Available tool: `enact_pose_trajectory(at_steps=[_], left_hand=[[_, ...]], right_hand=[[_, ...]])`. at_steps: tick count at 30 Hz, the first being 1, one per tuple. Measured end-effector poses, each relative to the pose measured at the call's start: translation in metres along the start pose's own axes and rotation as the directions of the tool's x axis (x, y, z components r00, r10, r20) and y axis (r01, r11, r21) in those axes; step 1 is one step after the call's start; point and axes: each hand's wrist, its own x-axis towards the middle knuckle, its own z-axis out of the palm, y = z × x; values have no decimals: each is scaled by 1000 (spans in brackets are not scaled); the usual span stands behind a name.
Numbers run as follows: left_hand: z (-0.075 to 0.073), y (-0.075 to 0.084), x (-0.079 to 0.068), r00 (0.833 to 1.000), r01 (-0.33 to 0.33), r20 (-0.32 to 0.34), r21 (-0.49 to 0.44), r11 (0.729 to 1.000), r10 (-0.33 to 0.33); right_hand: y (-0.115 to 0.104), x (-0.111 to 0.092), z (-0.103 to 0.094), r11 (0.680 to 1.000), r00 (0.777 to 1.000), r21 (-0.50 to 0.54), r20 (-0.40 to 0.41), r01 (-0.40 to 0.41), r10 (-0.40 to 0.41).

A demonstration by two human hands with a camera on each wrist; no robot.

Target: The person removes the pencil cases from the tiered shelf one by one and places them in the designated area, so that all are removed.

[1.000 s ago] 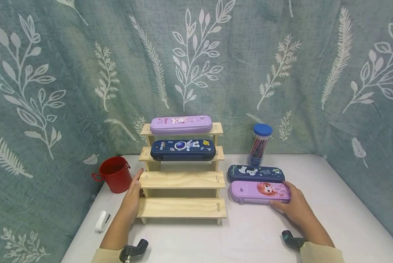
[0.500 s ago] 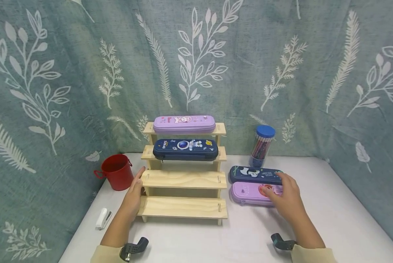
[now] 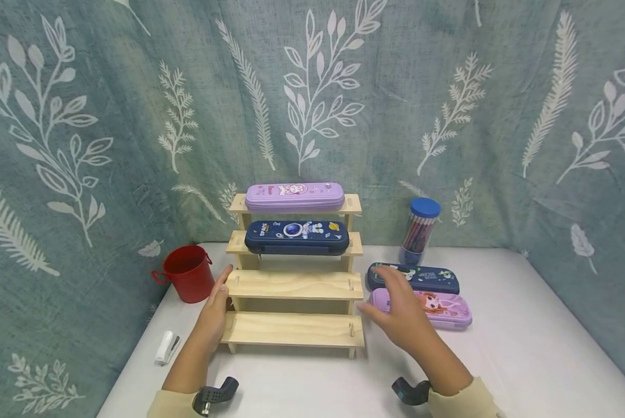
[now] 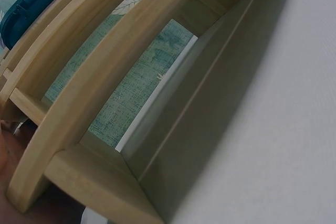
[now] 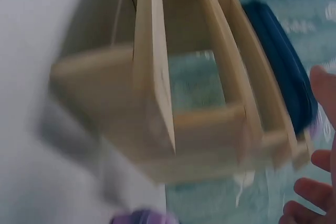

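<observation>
On the white tabletop (image 3: 302, 386), the person's left hand (image 3: 213, 316) rested, fingers extended, against the left side of a four-tier pale wooden rack (image 3: 293, 329). The right hand (image 3: 403, 316) held nothing, thumb and fingers spread, between the rack and the tabletop's right edge. It partly hid a long lilac zip case with a red-haired girl print (image 3: 450, 310); a dark blue zip case (image 3: 437, 280) lay just behind that. On the rack, a pale purple rabbit-print case (image 3: 295, 201) occupied the top tier, a navy astronaut case (image 3: 296, 237) the second. A red cup (image 3: 192, 278) and white stapler (image 3: 165, 348) sat near the tabletop's left edge, a blue-lidded clear pencil tub (image 3: 419, 232) near the back edge.
</observation>
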Motion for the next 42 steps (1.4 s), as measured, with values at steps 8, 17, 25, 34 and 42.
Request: enact_pose_trajectory(at_steps=[8, 17, 25, 34, 42], left_hand=[[2, -4, 0, 1000, -2, 16, -7, 1000, 2], [3, -2, 1, 1000, -10, 15, -10, 1000, 10], [1, -3, 1, 1000, -2, 18, -13, 1000, 2], [-4, 0, -1, 1000, 6, 7, -3, 1000, -6], [-1, -1, 1, 1000, 0, 9, 3, 1000, 0]], right_hand=[[-34, 10, 15, 992, 991, -30, 54, 120, -119], [-49, 37, 7, 947, 960, -156, 19, 279, -280], [-58, 62, -1, 924, 953, -235, 50, 302, -299], [-68, 92, 0, 951, 973, -209, 41, 229, -225], [-74, 110, 7, 975, 991, -177, 37, 136, -131]])
